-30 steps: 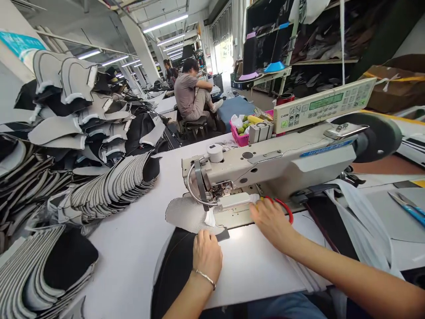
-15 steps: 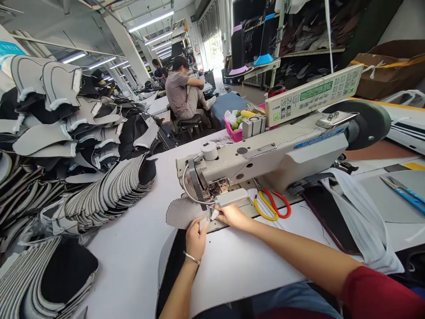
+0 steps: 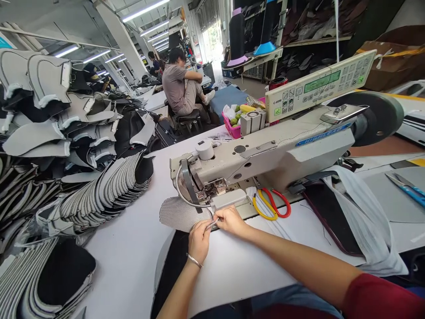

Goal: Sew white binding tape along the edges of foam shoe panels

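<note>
A grey mesh shoe piece (image 3: 177,213) lies under the needle of the beige sewing machine (image 3: 265,155). My left hand (image 3: 199,239), a thin bracelet on its wrist, is closed in a pinch at the piece's near edge. My right hand (image 3: 230,219) is also closed, its fingertips meeting the left hand's. Between them runs a small thin white strip (image 3: 211,224); I cannot tell exactly what it is. Both hands sit just in front of the presser foot.
Scissors with red and yellow handles (image 3: 270,204) lie on the machine bed to the right. Stacks of grey and black shoe pieces (image 3: 106,190) fill the left. A white fabric strip (image 3: 361,212) and blue scissors (image 3: 407,188) lie right. A seated person (image 3: 181,88) works behind.
My right hand came left from the scissors to the needle area. My left hand moved up to meet it, and both now pinch the small strip.
</note>
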### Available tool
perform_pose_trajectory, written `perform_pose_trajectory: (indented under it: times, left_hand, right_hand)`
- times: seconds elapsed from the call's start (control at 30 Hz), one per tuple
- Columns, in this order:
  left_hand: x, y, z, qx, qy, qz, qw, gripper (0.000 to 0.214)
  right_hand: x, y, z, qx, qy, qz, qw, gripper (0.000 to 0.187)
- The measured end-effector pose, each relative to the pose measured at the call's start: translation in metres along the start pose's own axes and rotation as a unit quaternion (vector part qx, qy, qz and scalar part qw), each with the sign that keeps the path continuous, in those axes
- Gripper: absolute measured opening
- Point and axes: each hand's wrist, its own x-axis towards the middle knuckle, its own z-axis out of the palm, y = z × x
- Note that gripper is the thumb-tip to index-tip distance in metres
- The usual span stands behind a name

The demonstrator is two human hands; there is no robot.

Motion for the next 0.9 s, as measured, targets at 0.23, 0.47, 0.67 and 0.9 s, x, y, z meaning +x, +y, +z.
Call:
perform_pose_trajectory:
  times: [0.23,0.47,0.67,0.9]
  left_hand:
    - [-0.009,-0.002,0.01,0.173,0.056,0.179,0.967,0.039]
    - [-0.011,0.001,0.015,0.216,0.099,0.228,0.944,0.037]
    - [-0.013,0.002,0.017,0.206,0.124,0.241,0.94,0.035]
    - [-0.014,0.001,0.02,0.182,0.147,0.251,0.939,0.03]
  right_hand:
    - [-0.003,0.005,-0.007,-0.008,-0.034,-0.018,0.999,0.016]
    - [-0.004,0.002,-0.013,-0.017,-0.073,-0.024,0.997,0.009]
    - [-0.005,-0.003,-0.016,-0.039,-0.079,-0.037,0.995,0.014]
    - [-0.004,-0.002,-0.015,-0.091,-0.103,-0.111,0.984,0.024]
